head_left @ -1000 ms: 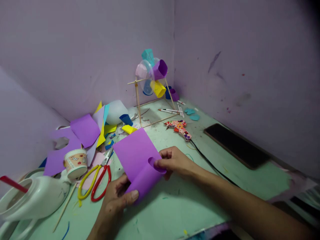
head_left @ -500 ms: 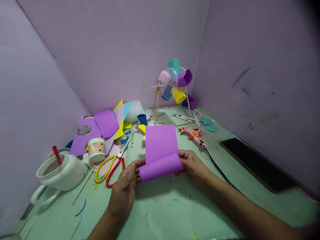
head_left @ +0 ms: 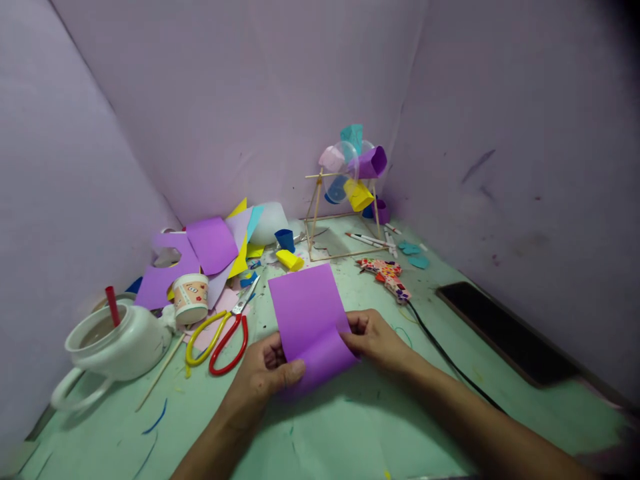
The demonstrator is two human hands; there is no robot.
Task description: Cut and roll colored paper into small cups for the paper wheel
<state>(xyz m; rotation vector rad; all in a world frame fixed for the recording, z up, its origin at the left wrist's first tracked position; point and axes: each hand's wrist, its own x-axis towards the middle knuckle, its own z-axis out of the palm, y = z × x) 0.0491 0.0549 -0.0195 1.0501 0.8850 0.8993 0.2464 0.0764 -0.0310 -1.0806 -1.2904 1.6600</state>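
Observation:
A rectangular sheet of purple paper [head_left: 310,303] is held between my two hands above the table, its near end curling up and over. My left hand [head_left: 270,373] grips the left edge, thumb lying on the curled part. At the right edge, my right hand [head_left: 375,340] pinches the sheet near the curl between thumb and fingers. Left of my left hand lie scissors [head_left: 230,333] with one yellow and one red handle loop. A patterned glue gun [head_left: 387,273] with a black cord rests beyond my right hand.
At the back stands a stick frame [head_left: 315,213] carrying a wheel with coloured paper cups. A white pot [head_left: 120,343] with a red straw and a paper cup [head_left: 191,299] are at left, near coloured paper scraps [head_left: 213,247]. A phone [head_left: 500,333] lies right.
The purple paper has come nearer and tilted, its far end swinging left. My left thumb has moved onto the curled part. My right thumb now shows on top of the paper.

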